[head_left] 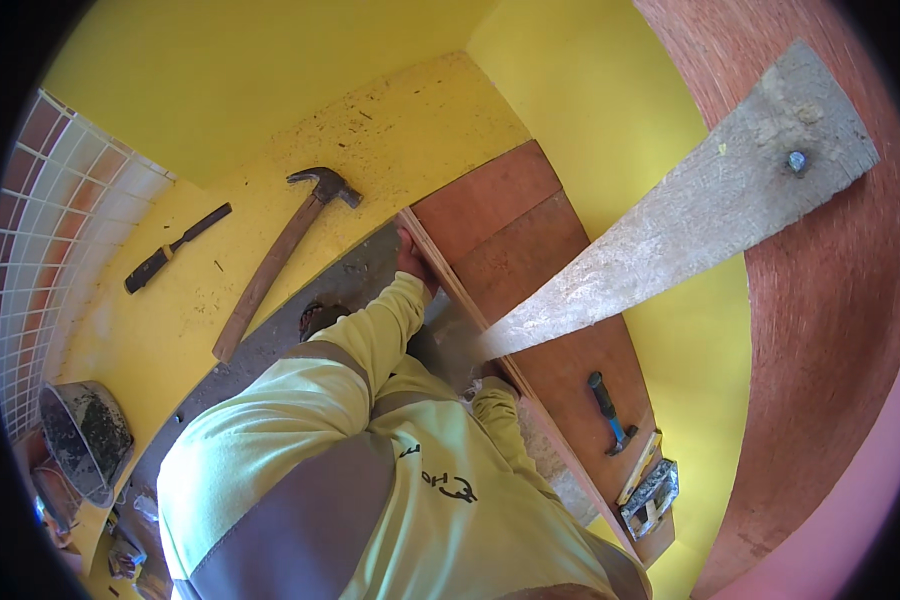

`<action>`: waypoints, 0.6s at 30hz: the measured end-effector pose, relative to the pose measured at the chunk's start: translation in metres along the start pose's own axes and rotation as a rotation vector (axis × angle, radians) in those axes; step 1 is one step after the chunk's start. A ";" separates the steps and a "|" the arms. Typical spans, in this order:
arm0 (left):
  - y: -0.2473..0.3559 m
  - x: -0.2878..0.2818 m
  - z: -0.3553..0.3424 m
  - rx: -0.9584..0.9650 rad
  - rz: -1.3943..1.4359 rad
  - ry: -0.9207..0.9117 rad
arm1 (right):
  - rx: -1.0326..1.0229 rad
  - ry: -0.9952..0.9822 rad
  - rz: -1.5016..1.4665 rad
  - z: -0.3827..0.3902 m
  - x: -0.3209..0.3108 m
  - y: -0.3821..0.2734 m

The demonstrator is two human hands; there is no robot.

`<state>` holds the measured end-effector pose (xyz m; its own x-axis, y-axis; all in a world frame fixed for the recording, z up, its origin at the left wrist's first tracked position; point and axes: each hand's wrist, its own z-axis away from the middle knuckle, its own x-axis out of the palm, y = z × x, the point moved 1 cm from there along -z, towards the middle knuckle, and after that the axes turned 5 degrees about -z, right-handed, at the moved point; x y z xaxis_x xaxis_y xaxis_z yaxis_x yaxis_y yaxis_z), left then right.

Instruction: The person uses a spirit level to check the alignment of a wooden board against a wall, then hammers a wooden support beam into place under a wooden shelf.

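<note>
My left hand point(411, 258) grips the near edge of a reddish plywood board point(495, 185) at its upper end. Further down the same edge my right hand point(487, 387) is mostly hidden beside the board, so its fingers and anything in them cannot be made out. A pale, rough timber strip point(670, 225) with a bolt head crosses diagonally above the board. On the board lie a blue-handled hammer point(605, 405), a yellow level point(638, 470) and a grimy float point(650, 500). Left of my left hand a wooden-handled claw hammer point(270, 270) rests on the yellow surface.
A chisel point(150, 268) lies on the yellow ledge point(390, 120). A white wire grid point(30, 220) stands at the left, with a dirty bucket point(82, 440) below it. Yellow walls point(570, 90) surround the ledge and board. A curved plywood panel point(820, 400) borders the right.
</note>
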<state>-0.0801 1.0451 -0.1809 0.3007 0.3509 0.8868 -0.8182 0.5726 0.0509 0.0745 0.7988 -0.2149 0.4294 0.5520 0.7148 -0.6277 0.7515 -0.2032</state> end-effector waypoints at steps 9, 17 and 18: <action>-0.004 -0.005 -0.004 -0.037 0.017 0.004 | -0.005 -0.009 -0.022 -0.002 -0.002 -0.005; -0.006 -0.003 -0.003 -0.029 -0.011 -0.010 | -0.020 -0.011 -0.053 0.003 -0.005 -0.007; -0.004 -0.004 -0.002 -0.005 -0.021 -0.023 | -0.023 -0.013 -0.057 0.005 -0.006 -0.007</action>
<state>-0.0765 1.0429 -0.1852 0.3060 0.3215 0.8961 -0.8096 0.5831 0.0673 0.0727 0.7886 -0.2150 0.4555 0.5035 0.7342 -0.5873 0.7897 -0.1772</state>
